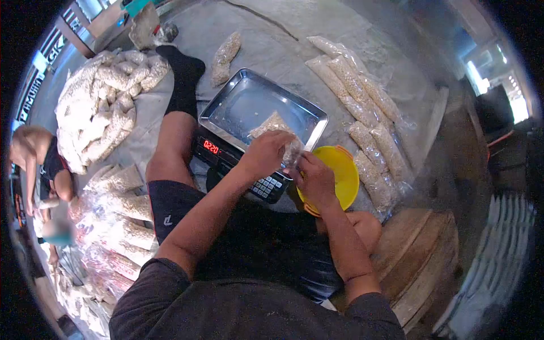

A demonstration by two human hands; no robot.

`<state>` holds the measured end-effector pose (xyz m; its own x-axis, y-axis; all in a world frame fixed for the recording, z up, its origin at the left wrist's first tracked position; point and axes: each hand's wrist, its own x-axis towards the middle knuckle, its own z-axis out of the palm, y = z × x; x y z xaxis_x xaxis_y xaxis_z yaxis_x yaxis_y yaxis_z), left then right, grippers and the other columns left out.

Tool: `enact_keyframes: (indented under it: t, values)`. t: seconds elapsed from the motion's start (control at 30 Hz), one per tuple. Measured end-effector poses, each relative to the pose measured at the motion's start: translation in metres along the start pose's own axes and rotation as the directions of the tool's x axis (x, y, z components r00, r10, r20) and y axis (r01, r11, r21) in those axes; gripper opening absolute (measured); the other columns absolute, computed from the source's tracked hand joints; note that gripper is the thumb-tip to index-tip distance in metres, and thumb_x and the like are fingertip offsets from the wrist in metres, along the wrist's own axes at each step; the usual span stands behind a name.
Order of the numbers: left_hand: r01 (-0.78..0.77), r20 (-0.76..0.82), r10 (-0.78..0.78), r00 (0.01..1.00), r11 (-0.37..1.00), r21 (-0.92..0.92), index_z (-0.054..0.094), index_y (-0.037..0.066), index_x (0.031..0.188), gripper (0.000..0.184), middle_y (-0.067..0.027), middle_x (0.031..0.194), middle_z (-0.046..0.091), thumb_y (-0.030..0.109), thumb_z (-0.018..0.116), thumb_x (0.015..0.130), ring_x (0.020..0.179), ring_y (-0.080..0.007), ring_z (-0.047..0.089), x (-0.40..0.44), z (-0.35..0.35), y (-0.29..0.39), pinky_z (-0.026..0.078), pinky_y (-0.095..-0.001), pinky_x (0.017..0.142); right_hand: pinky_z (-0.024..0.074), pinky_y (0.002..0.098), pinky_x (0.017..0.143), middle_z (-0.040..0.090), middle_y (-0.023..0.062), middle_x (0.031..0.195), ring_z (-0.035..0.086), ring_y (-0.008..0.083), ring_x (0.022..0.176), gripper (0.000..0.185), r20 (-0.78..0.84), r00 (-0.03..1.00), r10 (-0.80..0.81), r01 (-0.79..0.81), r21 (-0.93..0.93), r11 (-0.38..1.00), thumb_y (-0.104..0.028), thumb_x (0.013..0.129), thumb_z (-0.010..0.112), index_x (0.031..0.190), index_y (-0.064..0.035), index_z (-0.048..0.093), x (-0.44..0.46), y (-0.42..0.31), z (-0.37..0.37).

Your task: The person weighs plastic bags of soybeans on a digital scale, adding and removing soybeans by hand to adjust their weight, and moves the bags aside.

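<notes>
A clear plastic bag of small pale pieces lies over the near side of the metal weighing tray. My left hand is closed around the bag's middle. At its gathered plastic end, my right hand pinches the film; the fingertips are partly hidden. Under the tray, the digital scale shows red digits that look like 0220, and its keypad is partly behind my hands. Beside my right hand stands a yellow basin, its inside partly covered by my wrist.
Several filled bags lie in rows to the right, and one filled bag lies beyond the tray. A large heap of filled bags is at left, with more bags below it. Another person sits at far left. Wooden boards are at right.
</notes>
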<state>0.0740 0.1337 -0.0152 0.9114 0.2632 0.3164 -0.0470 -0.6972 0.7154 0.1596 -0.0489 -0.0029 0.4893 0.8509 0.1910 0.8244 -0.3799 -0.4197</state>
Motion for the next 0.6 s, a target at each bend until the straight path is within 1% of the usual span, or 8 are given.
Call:
enact_keyframes:
  t: [0.07, 0.17, 0.27, 0.37, 0.47, 0.57, 0.6]
  values:
    - [0.015, 0.005, -0.015, 1.0, 1.0, 0.0, 0.066, 0.004, 0.117, 0.031, -0.0176, 0.117, 0.069, 0.0, 0.06, 0.087, 0.11, -0.0377, 0.065, 0.001, 0.001, 0.003, 0.051, -0.0448, 0.097, 0.0558, 0.0463, 0.073, 0.067, 0.0114, 0.112, 0.069, 0.0373, 0.09, 0.027, 0.071, 0.997, 0.043, -0.041, -0.029, 0.999, -0.028, 0.086, 0.074, 0.1, -0.0063, 0.069, 0.006, 0.001, 0.003]
    - [0.037, -0.008, -0.037, 0.999, 0.999, 0.027, 0.067, 0.003, 0.113, 0.029, -0.0174, 0.116, 0.069, -0.001, 0.061, 0.084, 0.11, -0.0372, 0.065, 0.0, -0.002, 0.007, 0.051, -0.0445, 0.098, 0.0549, 0.0475, 0.071, 0.065, 0.0122, 0.107, 0.067, 0.0382, 0.085, 0.021, 0.12, 0.993, -0.008, 0.012, -0.029, 1.0, -0.025, 0.086, 0.073, 0.094, -0.0074, 0.067, 0.013, 0.001, 0.0]
    - [-0.017, -0.054, 0.017, 0.998, 1.0, -0.007, 0.067, 0.002, 0.111, 0.029, -0.0174, 0.114, 0.07, -0.001, 0.062, 0.083, 0.109, -0.0375, 0.065, 0.0, -0.001, -0.001, 0.051, -0.0449, 0.098, 0.0538, 0.0482, 0.068, 0.065, 0.011, 0.099, 0.066, 0.0382, 0.078, 0.02, 0.172, 0.985, 0.029, -0.009, -0.114, 0.993, -0.027, 0.087, 0.072, 0.089, -0.0082, 0.065, 0.017, -0.001, 0.003]
    - [-0.037, -0.133, 0.042, 0.99, 0.998, 0.042, 0.067, 0.002, 0.11, 0.028, -0.0176, 0.111, 0.07, -0.001, 0.062, 0.082, 0.107, -0.0383, 0.065, -0.001, 0.005, -0.009, 0.051, -0.0455, 0.096, 0.0548, 0.0511, 0.068, 0.063, 0.0125, 0.092, 0.067, 0.0388, 0.081, 0.018, 0.199, 0.98, 0.02, 0.0, -0.098, 0.995, -0.027, 0.09, 0.066, 0.091, -0.0093, 0.066, 0.012, 0.0, 0.005]
    - [-0.053, -0.097, 0.052, 0.994, 0.999, -0.009, 0.067, 0.002, 0.109, 0.028, -0.0181, 0.111, 0.07, 0.0, 0.062, 0.082, 0.107, -0.0387, 0.064, -0.001, -0.003, -0.006, 0.051, -0.0464, 0.096, 0.0544, 0.0498, 0.066, 0.064, 0.0147, 0.087, 0.067, 0.0381, 0.081, 0.023, 0.171, 0.985, 0.026, -0.009, -0.095, 0.995, -0.033, 0.092, 0.064, 0.091, -0.0103, 0.067, 0.005, 0.003, -0.003]
    - [-0.014, -0.146, 0.018, 0.989, 1.0, 0.027, 0.067, 0.002, 0.107, 0.026, -0.0189, 0.112, 0.07, -0.001, 0.06, 0.082, 0.107, -0.0383, 0.065, -0.001, 0.002, -0.009, 0.051, -0.0463, 0.096, 0.052, 0.0487, 0.067, 0.065, 0.0135, 0.082, 0.065, 0.0375, 0.076, 0.032, 0.182, 0.976, 0.123, -0.101, -0.126, 0.987, -0.038, 0.098, 0.061, 0.084, -0.0098, 0.068, -0.008, 0.007, -0.018]
    - [-0.039, -0.149, 0.053, 0.987, 0.995, 0.094, 0.068, 0.001, 0.107, 0.026, -0.0191, 0.111, 0.07, 0.001, 0.062, 0.082, 0.107, -0.0383, 0.064, 0.0, 0.001, -0.013, 0.051, -0.0462, 0.096, 0.0519, 0.0494, 0.068, 0.065, 0.0146, 0.083, 0.065, 0.0386, 0.077, 0.034, 0.136, 0.976, 0.173, -0.155, -0.132, 0.979, -0.039, 0.099, 0.058, 0.084, -0.0096, 0.068, -0.014, 0.013, -0.018]
